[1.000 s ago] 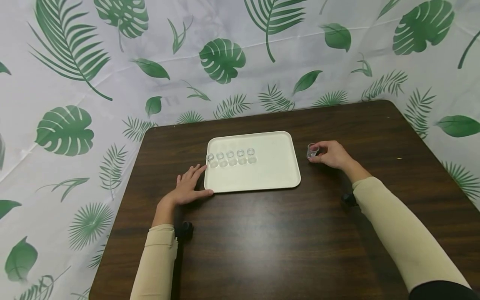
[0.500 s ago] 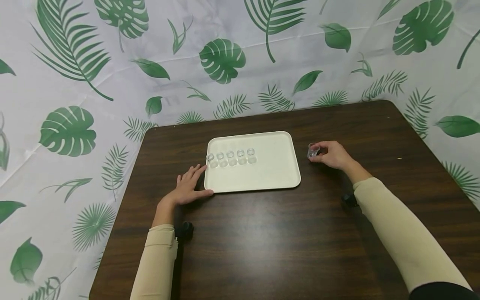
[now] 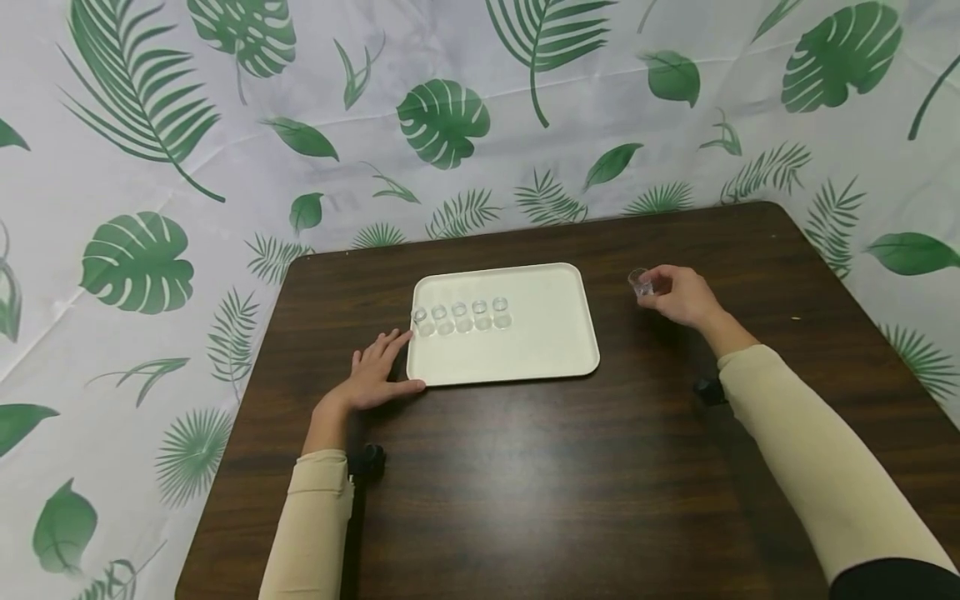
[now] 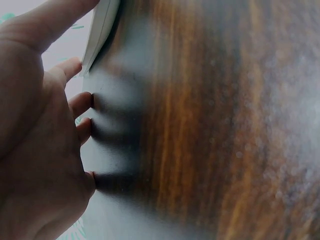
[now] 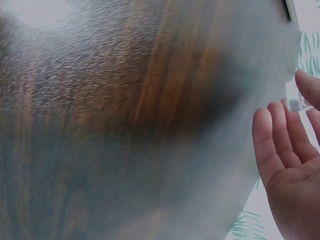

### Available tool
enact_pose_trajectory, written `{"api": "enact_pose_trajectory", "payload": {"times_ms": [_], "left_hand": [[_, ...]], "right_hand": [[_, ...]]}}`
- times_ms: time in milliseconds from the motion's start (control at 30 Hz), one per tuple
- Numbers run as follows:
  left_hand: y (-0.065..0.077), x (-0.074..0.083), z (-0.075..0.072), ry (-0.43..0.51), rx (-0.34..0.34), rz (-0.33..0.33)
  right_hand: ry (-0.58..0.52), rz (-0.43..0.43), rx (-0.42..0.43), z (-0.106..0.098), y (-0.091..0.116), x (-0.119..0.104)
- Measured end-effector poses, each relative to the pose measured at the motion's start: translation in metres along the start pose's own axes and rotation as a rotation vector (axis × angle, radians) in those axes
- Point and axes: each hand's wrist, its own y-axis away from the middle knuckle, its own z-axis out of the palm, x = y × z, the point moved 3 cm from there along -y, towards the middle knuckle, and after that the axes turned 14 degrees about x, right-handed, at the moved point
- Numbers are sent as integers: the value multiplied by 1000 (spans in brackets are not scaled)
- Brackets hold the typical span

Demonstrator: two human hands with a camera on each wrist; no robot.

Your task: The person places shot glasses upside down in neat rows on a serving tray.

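My right hand (image 3: 686, 295) pinches a small clear cup (image 3: 641, 282) between thumb and fingers, to the right of the white tray (image 3: 540, 350). In the right wrist view, part of the cup (image 5: 295, 98) shows by the thumb, with the other fingers (image 5: 281, 135) extended below. A row of several small clear cups (image 3: 480, 307) stands on the left half of the tray. My left hand (image 3: 372, 373) lies spread at the tray's left end, thumb at the near corner and index finger at the left rim. In the left wrist view, the tray's edge (image 4: 102, 32) passes beside the fingers.
The dark wooden table (image 3: 517, 483) runs up to a white curtain (image 3: 330, 192) printed with green leaves. A small yellowish speck (image 3: 796, 317) lies on the tabletop at the right. A black wrist camera (image 3: 367, 461) sits under each forearm.
My right hand has moved away from the tray, rightward and toward the far side, carrying the clear cup, which is now tilted. My left hand and the row of cups have stayed put.
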Motion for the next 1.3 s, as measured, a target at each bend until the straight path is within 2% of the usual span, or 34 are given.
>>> {"api": "enact_pose_trajectory", "payload": {"times_ms": [233, 433, 700, 967, 1133, 1300], "left_hand": [[0, -2, 1, 1, 1, -3], [0, -3, 1, -3, -1, -9], [1, -3, 1, 1, 3, -3], [0, -2, 1, -6, 5, 5], [-1, 1, -1, 2, 8, 5], [-1, 1, -1, -4, 10, 10]], "right_hand": [[-13, -43, 47, -1, -6, -15], [-30, -66, 59, 10, -7, -31], [-65, -126, 26, 33, -4, -56], [-37, -191, -26, 55, 0, -76], [-11, -199, -72, 65, 3, -82], [-15, -186, -81, 71, 4, -85]]}}
